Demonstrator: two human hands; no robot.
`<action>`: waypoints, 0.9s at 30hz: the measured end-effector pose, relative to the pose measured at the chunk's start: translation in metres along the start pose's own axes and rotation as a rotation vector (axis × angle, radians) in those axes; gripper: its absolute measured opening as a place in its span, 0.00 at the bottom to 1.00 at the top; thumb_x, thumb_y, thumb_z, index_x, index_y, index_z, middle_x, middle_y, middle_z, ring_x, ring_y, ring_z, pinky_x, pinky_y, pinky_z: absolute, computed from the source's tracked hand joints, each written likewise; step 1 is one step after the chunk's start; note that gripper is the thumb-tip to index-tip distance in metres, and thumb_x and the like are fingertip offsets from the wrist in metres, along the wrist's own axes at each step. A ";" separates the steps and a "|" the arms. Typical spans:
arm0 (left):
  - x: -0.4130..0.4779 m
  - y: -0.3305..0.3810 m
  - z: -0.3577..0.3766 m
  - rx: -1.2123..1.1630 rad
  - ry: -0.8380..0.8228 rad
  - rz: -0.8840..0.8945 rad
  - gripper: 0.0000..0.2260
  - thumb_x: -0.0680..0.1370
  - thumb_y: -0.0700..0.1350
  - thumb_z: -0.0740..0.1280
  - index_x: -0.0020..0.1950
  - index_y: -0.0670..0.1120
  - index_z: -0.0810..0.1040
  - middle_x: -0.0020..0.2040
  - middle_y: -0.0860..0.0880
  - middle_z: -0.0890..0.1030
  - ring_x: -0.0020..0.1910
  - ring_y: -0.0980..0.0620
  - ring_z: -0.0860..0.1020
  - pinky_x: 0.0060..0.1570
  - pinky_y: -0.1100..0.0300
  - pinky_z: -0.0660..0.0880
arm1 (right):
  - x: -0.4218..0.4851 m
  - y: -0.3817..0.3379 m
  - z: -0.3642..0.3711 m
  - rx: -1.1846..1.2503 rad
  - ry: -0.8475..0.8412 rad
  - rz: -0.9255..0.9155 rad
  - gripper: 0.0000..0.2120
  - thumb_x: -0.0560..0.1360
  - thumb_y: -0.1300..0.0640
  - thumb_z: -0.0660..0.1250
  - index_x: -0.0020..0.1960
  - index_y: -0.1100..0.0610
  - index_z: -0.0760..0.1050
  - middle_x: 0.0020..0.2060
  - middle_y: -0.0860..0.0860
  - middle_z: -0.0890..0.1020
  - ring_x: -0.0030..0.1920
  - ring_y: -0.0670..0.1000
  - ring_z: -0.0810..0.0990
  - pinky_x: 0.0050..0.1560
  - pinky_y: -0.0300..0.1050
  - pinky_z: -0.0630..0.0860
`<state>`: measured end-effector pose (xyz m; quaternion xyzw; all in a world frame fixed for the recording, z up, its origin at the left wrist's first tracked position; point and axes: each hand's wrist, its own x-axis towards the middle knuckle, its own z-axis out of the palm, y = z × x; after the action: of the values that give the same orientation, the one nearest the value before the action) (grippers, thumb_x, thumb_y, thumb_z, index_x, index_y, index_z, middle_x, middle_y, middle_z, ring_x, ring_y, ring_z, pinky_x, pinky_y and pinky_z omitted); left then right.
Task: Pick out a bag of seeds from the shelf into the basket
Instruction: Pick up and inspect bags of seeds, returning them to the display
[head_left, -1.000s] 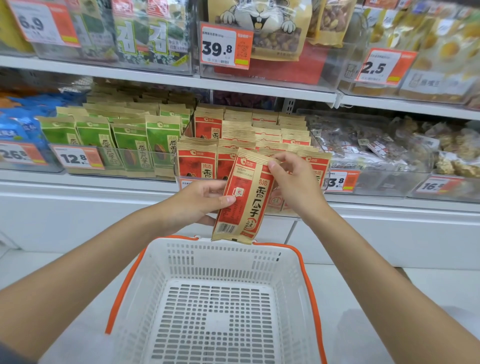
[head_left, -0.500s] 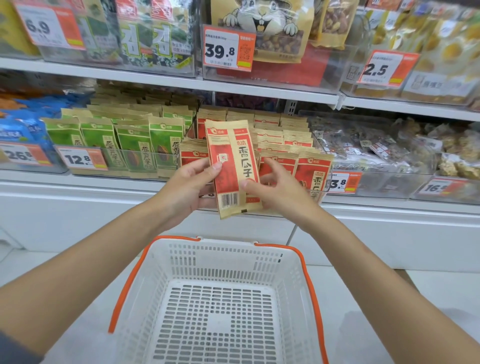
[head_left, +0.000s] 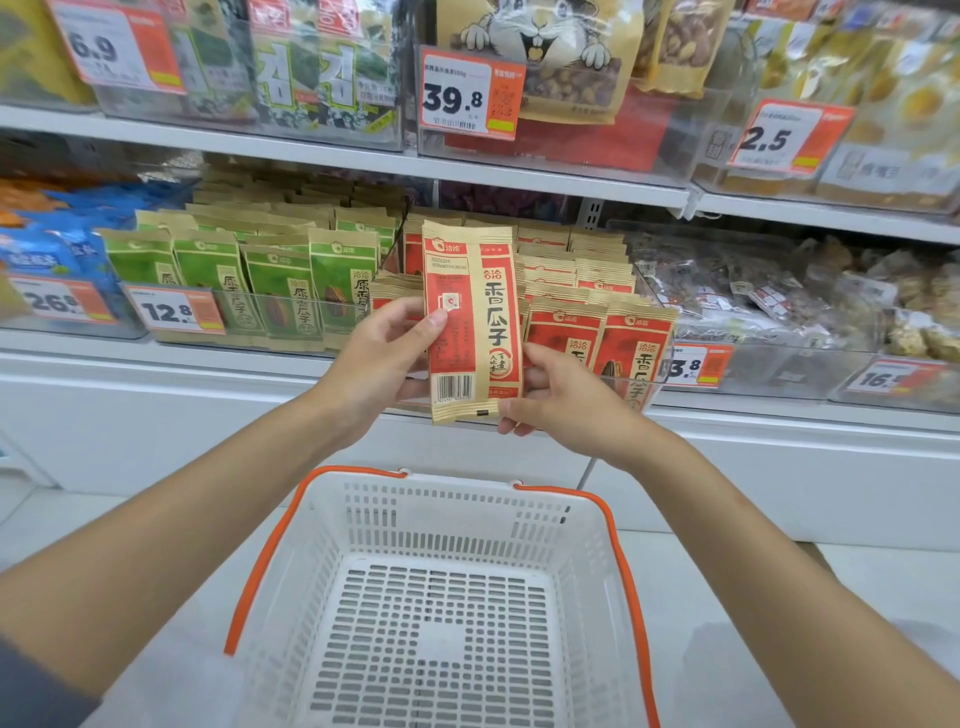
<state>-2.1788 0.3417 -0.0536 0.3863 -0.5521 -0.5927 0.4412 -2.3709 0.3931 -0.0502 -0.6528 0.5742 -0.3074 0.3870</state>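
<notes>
A red and tan bag of seeds (head_left: 472, 322) stands upright in front of the shelf, its back with the barcode facing me. My left hand (head_left: 379, 364) grips its left edge, thumb on the front. My right hand (head_left: 561, 400) pinches its lower right corner. Below, a white basket (head_left: 447, 525) with orange handles sits under both arms, nothing inside it. More red seed bags (head_left: 597, 332) stand in a clear bin on the shelf behind the held one.
Green seed bags (head_left: 280, 291) fill the bin to the left, blue packs (head_left: 47, 249) further left. Clear bins of loose wrapped snacks (head_left: 779, 296) sit to the right. An upper shelf (head_left: 519, 176) carries nut and seaweed packs. White cabinet fronts run below.
The bag has turned from tilted to upright and risen in front of the shelf. My right hand slid from its top edge to its lower right corner. The left hand kept hold.
</notes>
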 end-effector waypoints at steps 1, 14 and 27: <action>0.001 0.000 0.000 0.012 0.023 0.019 0.08 0.83 0.47 0.63 0.59 0.47 0.77 0.51 0.47 0.85 0.48 0.48 0.85 0.42 0.53 0.83 | 0.000 0.000 -0.001 0.011 -0.008 -0.001 0.19 0.78 0.69 0.65 0.63 0.52 0.71 0.48 0.50 0.84 0.41 0.49 0.84 0.45 0.46 0.81; -0.009 0.010 0.003 0.319 -0.038 0.237 0.20 0.74 0.56 0.69 0.65 0.55 0.75 0.48 0.63 0.84 0.48 0.65 0.82 0.42 0.69 0.77 | -0.009 -0.016 0.001 0.088 0.000 -0.124 0.28 0.70 0.64 0.77 0.66 0.50 0.72 0.39 0.52 0.84 0.36 0.47 0.79 0.44 0.46 0.78; -0.003 0.001 -0.005 0.030 -0.202 -0.021 0.12 0.72 0.54 0.67 0.52 0.52 0.82 0.47 0.47 0.85 0.49 0.49 0.83 0.44 0.55 0.80 | -0.014 -0.018 -0.001 0.196 -0.149 -0.128 0.31 0.72 0.61 0.74 0.72 0.51 0.69 0.41 0.53 0.87 0.42 0.47 0.80 0.51 0.41 0.77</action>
<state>-2.1731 0.3429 -0.0528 0.3370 -0.5982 -0.6250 0.3713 -2.3646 0.4071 -0.0330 -0.6683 0.4681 -0.3368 0.4700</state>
